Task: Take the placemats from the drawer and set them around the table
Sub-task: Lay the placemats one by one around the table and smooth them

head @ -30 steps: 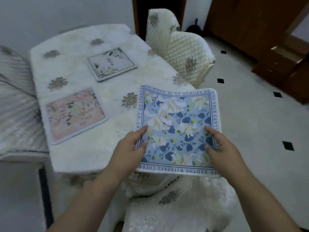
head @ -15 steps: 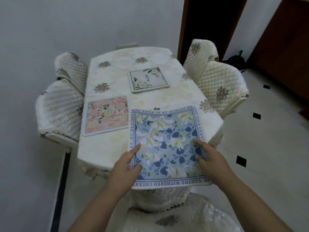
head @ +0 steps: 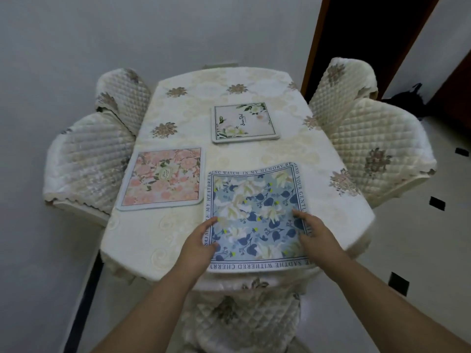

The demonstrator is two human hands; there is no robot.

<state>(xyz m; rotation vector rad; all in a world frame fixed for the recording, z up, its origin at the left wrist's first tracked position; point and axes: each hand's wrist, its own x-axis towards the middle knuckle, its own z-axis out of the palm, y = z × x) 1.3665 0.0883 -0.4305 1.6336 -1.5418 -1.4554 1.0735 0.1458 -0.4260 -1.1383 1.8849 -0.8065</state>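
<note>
A: Well, the blue placemat [head: 257, 217] is down at the table's [head: 158, 250] near edge, on the right half, with the left hand [head: 198, 243] gripping its left margin, thumb on top, and the right hand [head: 314, 233] gripping its right margin the same way.

B: What would you worry about?

A: Its near border reaches the table's near edge and may hang slightly past it. If both hands let go now, I'd judge it could tip or slide off onto the quilted chair [head: 244, 317] below. The cloth looks smooth, so a careless push could also wrinkle it or drag the mat askew.

B: And its neighbours?

A: The pink placemat [head: 163, 178] lies along the left edge, and the blue one's far left corner sits just beside it, perhaps touching. A nudge leftward could overlap or shift it. The white placemat [head: 243, 122] is farther back, toward the right edge, well apart.

B: The surroundings?

A: A cream tablecloth with brownish flower motifs covers the table. Two quilted chairs stand at the left edge [head: 89, 159] and two at the right [head: 369, 149]. A plain grey wall stands behind, a dark doorway [head: 369, 34] at the far right, and pale floor tiles with small black squares [head: 437, 203].
</note>
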